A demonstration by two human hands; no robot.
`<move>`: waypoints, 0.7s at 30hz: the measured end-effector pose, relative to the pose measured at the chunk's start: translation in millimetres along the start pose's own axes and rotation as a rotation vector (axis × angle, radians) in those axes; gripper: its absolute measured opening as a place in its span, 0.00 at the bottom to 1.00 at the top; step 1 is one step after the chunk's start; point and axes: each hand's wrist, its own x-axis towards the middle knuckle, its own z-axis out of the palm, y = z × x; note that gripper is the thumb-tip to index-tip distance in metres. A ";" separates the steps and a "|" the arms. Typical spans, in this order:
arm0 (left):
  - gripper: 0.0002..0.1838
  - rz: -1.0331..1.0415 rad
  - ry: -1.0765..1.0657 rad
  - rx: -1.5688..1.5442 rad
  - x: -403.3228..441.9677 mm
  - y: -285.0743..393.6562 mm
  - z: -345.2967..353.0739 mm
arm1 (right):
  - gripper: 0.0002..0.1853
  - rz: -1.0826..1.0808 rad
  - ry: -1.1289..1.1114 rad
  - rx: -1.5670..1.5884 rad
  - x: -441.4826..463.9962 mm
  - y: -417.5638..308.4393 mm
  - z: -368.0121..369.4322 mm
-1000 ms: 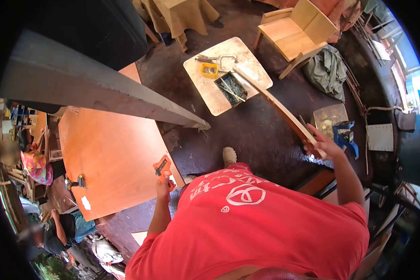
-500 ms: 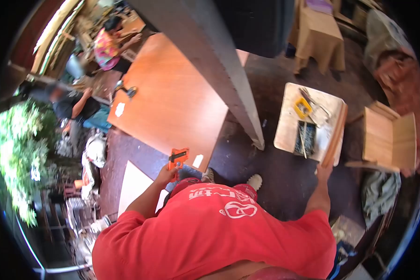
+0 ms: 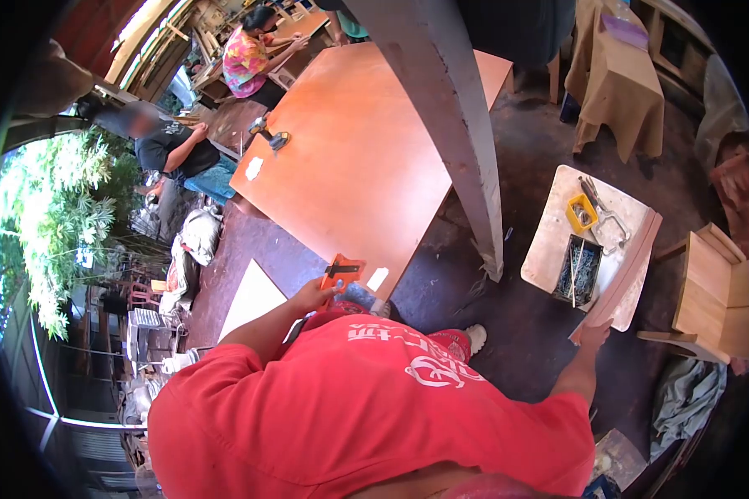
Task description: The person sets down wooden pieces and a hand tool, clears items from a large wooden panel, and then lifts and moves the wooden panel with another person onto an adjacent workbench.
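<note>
Left hand [image 3: 312, 294]: fingers gripping 1 tool [image 3: 346, 273] | right hand [image 3: 592, 334]: fingers gripping 1 plank [image 3: 624, 279] | tool showing orange, plank brown

Orange tool [image 3: 343, 270], perhaps plastic, long brownish wooden strip [image 3: 625, 273], slanting

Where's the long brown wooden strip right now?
At the head view's right side, the strip is in the right hand, seen across the small whitish square tabletop.
</note>
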 end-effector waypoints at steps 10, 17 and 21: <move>0.15 0.181 -0.048 -0.049 36.2 -35.1 -25.1 | 0.16 -0.756 -0.389 0.012 -141.6 152.9 195.1; 0.14 0.184 -0.236 -0.326 60.1 -38.4 -43.4 | 0.28 -0.495 -0.369 -0.189 -295.8 18.0 49.7; 0.13 0.232 -0.342 -0.480 104.8 -49.7 -69.0 | 0.33 -0.532 -0.127 -0.302 -273.7 -18.9 37.3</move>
